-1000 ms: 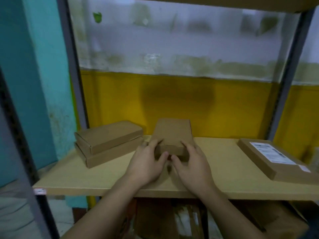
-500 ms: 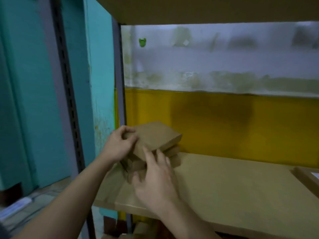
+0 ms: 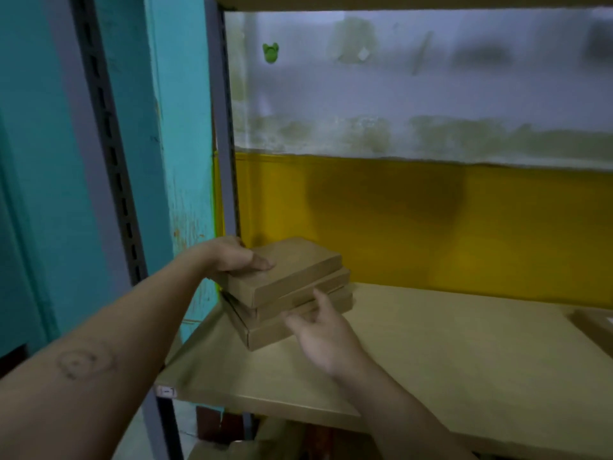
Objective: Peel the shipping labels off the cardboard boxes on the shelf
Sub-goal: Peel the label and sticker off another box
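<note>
Since a moment ago the right hand (image 3: 320,332) has dropped lower, away from the top box (image 3: 298,267), and that box now lies flatter on the pile.

The left hand (image 3: 232,258) grips the top box at its far left corner. Its thumb lies flat on the lid. The other fingers curl round the back edge, so most of them are hidden. The top box sits under that thumb and stretches away to the right of it. It is plain brown card.

Just below the left fingers is the middle box (image 3: 318,288), and under that is the bottom box (image 3: 275,335). All three make a pile that is a bit crooked, with the top one turned a little.

The right hand is in front of the pile. Its fingers are spread and loose, and it holds nothing. Its fingertips (image 3: 320,298) are right by the front edges of the middle and bottom boxes, but it is too blurry to say if they touch.

The pile stands on the shelf board (image 3: 431,353). The board runs under both hands and far off to the right of the right fingers. Well away to the right of those fingers, at the very edge of the view, lies another box (image 3: 593,325).

Just behind the left fingers stands a grey metal post (image 3: 221,161). Behind the pile is a yellow wall (image 3: 431,224). High above the left fingers is a small green sticker (image 3: 270,53).
</note>
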Tool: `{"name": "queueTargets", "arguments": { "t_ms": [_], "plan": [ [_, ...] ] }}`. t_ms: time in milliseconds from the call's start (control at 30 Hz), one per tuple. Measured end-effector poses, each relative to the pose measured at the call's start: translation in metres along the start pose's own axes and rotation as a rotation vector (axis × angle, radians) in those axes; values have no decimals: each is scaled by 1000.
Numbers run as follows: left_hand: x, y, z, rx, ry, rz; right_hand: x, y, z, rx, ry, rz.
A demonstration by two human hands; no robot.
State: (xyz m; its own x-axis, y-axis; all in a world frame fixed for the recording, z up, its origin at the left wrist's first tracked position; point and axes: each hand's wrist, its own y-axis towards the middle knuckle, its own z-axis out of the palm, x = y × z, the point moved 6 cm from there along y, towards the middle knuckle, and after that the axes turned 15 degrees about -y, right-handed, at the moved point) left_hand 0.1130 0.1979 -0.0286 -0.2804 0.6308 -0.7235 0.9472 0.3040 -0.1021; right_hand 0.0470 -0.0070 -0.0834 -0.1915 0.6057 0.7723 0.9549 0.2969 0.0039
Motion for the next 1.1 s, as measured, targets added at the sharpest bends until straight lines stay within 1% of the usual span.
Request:
{"name": "queueTargets", "arguments": {
  "t_ms": [100, 200, 267, 367, 500, 600, 733, 800, 900, 967, 1100],
  "plan": [
    [-1, -2, -3, 28, 69, 8, 2, 7, 6, 16, 121, 40],
    [2, -12, 6, 72, -8, 35, -5, 22, 2, -39, 283, 137],
    [5, -20, 14, 57, -7, 77, -11, 29, -5, -72, 345, 177],
    [8, -31, 23, 11, -26, 150, -17, 30, -14, -96, 315, 157],
    [20, -54, 33, 95, -251, 79, -16, 26, -12, -98, 267, 90],
    [19, -67, 35, 117, -244, 118, -15, 18, -12, -90, 240, 73],
    [16, -88, 46, 105, -278, 106, -26, 3, -25, -97, 261, 115],
    [12, -97, 57, 119, -298, 152, -31, -6, -33, -99, 264, 116],
    [2, -110, 76, 152, -364, 271, -36, -14, -41, -121, 252, 76],
    [2, -113, 81, 88, -419, 320, -41, -18, -45, -167, 218, 18],
    [10, -119, 81, -172, -449, 355, -50, -36, -44, -233, 130, -78]
  ]
}}
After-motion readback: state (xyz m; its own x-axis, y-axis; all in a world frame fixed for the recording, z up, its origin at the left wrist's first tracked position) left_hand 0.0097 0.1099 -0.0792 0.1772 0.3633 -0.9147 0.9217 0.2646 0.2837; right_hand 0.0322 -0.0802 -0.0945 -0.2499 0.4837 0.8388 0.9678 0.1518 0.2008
